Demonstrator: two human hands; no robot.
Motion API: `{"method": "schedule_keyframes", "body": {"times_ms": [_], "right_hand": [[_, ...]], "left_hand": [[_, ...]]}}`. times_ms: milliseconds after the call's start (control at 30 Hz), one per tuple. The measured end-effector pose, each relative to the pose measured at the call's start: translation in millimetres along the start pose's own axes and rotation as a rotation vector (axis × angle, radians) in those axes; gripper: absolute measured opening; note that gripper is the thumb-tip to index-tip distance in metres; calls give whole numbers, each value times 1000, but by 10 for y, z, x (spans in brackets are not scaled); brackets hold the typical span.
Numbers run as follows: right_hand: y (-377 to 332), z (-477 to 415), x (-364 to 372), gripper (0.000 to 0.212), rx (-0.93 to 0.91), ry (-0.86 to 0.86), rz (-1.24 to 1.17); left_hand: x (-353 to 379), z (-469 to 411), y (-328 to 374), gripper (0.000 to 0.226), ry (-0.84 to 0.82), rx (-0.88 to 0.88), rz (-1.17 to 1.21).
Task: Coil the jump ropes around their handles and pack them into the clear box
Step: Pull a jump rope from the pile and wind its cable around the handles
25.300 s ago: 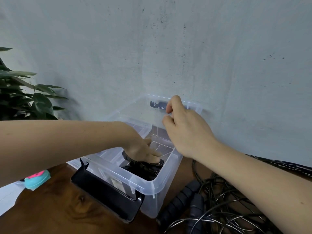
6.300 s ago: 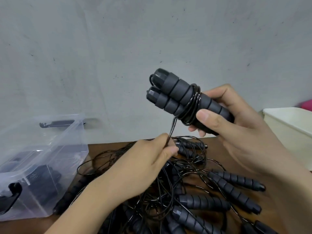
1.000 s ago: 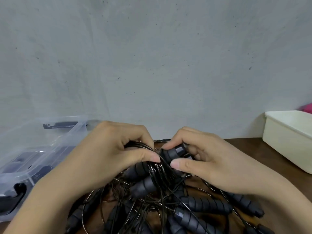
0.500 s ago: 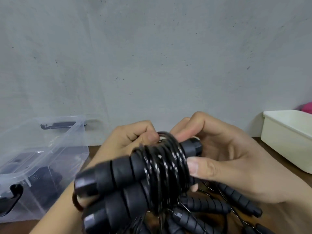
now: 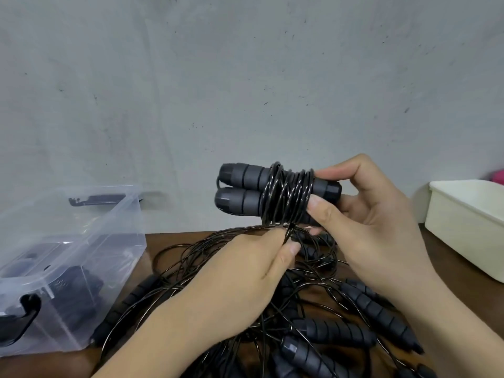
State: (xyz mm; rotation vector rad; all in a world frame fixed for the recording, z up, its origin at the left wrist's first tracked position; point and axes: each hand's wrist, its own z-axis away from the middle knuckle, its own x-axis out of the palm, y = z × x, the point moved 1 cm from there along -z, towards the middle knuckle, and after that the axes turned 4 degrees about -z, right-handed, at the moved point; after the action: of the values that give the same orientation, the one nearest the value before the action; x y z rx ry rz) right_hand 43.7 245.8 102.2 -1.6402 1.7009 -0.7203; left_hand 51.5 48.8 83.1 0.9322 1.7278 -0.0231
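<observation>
My right hand (image 5: 373, 230) grips a pair of black foam handles (image 5: 245, 192), held side by side above the table and pointing left. A thin black cord (image 5: 286, 197) is wound many times around their middle. Just below the coil, my left hand (image 5: 245, 274) pinches the loose run of that cord. Under both hands lies a tangled pile of black jump ropes (image 5: 327, 326) with several ribbed handles. The clear box (image 5: 81, 241) stands at the left with dark coiled ropes inside it.
A black latch (image 5: 19, 317) hangs on the clear box's near end. A cream plastic tub (image 5: 469, 222) sits at the right edge of the brown wooden table (image 5: 450, 271), with something pink behind it. A grey wall rises close behind.
The handle bundle has swung away from the camera and now lies level, higher up. My left hand has dropped from the coil to pinch the cord beneath it.
</observation>
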Motion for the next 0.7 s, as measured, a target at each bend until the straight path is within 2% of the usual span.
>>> {"method": "schedule_keyframes", "body": {"times_ms": [100, 200, 267, 333, 500, 567, 700], "right_hand": [[50, -20, -37, 25, -86, 56, 301], [58, -40, -51, 23, -137, 39, 457], [61, -55, -63, 23, -92, -8, 495], [49, -67, -73, 22, -52, -57, 520], [-19, -22, -26, 15, 23, -238, 523], [-72, -9, -36, 16, 122, -324, 395], [-183, 87, 26, 21, 263, -606, 183]], "left_hand": [[-63, 11, 29, 34, 0, 20, -173], [-205, 20, 40, 37, 62, 38, -259], [-306, 16, 0, 40, 134, 81, -226], [-394, 35, -39, 33, 195, 126, -163], [-523, 81, -83, 16, 235, 77, 21], [-551, 75, -80, 13, 238, 62, 198], [-637, 43, -196, 16, 448, 19, 344]]}}
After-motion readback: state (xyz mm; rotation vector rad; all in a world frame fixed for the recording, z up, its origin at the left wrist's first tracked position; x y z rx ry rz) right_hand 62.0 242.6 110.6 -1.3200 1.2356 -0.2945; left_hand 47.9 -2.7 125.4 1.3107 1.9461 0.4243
